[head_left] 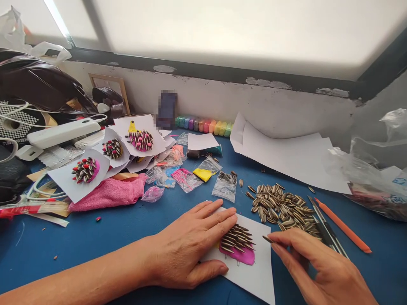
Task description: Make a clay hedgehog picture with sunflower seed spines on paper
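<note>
My left hand (pixel 187 241) lies flat with fingers stretched across a sheet of white paper (pixel 262 281), pressing it to the table. Beside those fingers, a patch of magenta clay (pixel 244 256) on the sheet bristles with slanted rows of striped sunflower seeds (pixel 238 238). A bit of yellow clay peeks out at the fingers' edge; the rest is hidden. Between thumb and forefinger, my right hand (pixel 321 262) pinches a single sunflower seed (pixel 267 239), just right of the clay and apart from it. Behind that hand spreads a loose pile of sunflower seeds (pixel 282 205).
An orange pen (pixel 343 226) and slim tools (pixel 324 222) lie right of the pile. Small bags, one with yellow clay (pixel 203 173), sit mid-table. Seed-covered clay pieces (pixel 85 170) on paper rest left, by a pink cloth (pixel 108 195). Blank sheets (pixel 286 154) lean against the wall.
</note>
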